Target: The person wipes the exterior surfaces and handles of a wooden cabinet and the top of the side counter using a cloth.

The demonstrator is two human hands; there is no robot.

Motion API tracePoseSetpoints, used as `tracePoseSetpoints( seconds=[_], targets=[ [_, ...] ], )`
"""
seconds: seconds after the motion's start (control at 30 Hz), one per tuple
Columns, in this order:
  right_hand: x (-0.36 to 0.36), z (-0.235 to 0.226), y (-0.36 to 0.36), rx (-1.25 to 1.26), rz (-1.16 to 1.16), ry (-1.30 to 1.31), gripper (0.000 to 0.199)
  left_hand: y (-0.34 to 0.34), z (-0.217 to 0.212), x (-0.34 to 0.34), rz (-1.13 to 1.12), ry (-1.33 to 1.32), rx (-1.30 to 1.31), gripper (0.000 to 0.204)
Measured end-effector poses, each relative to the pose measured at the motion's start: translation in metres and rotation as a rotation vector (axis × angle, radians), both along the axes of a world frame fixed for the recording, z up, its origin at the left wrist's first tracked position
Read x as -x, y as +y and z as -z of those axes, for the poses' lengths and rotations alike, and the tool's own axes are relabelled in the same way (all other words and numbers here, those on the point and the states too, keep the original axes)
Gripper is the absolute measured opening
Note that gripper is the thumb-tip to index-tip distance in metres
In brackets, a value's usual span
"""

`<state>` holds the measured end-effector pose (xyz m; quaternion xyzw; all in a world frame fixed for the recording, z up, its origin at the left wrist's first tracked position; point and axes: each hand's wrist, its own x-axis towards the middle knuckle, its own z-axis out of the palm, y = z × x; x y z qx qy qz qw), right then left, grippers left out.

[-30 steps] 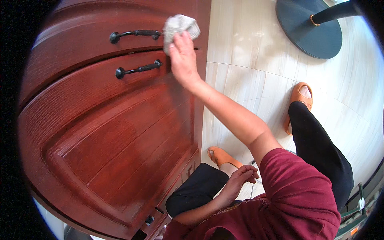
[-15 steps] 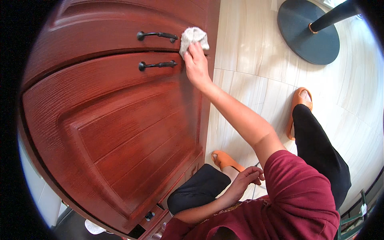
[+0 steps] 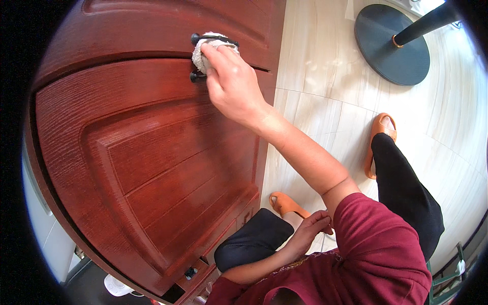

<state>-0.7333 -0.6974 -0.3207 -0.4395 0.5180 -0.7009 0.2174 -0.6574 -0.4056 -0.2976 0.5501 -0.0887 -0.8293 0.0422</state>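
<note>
My right hand (image 3: 234, 84) is closed on a whitish-grey cloth (image 3: 199, 58), pressing it against the reddish-brown wooden cabinet. The cloth is bunched around the upper black handle (image 3: 195, 38), and part of it shows behind the bar. Just below, the lower black handle (image 3: 196, 76) is mostly covered by the cloth and my fingers. Both handles sit close to the gap between the upper door panel (image 3: 127, 33) and the lower door panel (image 3: 168, 162). Near my body, my left hand (image 3: 311, 227) hangs with its fingers curled together, and nothing shows in it.
A round dark base with a black post (image 3: 396, 48) stands on the pale tiled floor (image 3: 315, 117) at the upper right. My feet wear orange slippers (image 3: 287, 203). An opened drawer (image 3: 201, 282) and a white object (image 3: 117, 285) are at the lower left.
My right hand has moved left with the cloth, from the cabinet's right edge beside the handles onto the handles themselves. My left hand has stayed about where it was.
</note>
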Motion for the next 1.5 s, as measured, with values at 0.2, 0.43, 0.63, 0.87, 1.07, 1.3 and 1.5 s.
tracePoseSetpoints(
  seconds=[0.2, 0.43, 0.63, 0.87, 1.07, 1.3, 1.5],
  targets=[
    [0.004, 0.066, -0.003, 0.145, -0.169, -0.2, 0.021, 0.006, 0.009, -0.007, 0.033, 0.043, -0.01, 0.021],
    [-0.006, 0.071, -0.003, 0.164, 0.099, -0.156, 0.014, 0.003, 0.025, 0.005, 0.097, 0.023, 0.099, 0.021],
    [-0.003, 0.175, 0.023, -0.522, -0.085, -0.529, 0.023, -0.001, 0.026, 0.017, 0.112, -0.011, 0.084, 0.02],
    [0.012, 0.068, -0.002, 0.06, -0.124, -0.291, 0.016, 0.001, 0.03, 0.01, 0.111, -0.044, 0.089, 0.021],
    [0.007, 0.14, 0.007, -0.542, -0.124, -0.951, 0.019, -0.066, -0.045, 0.012, 0.044, -0.132, 0.634, 0.019],
    [0.016, -0.028, 0.004, 0.199, -0.058, -0.259, 0.031, -0.116, -0.234, -0.074, -0.04, -0.885, 1.774, 0.018],
    [0.0, -0.044, -0.017, 0.065, -0.101, 0.082, 0.039, -0.148, -0.298, -0.067, 1.26, -1.48, 1.968, 0.043]
  ],
)
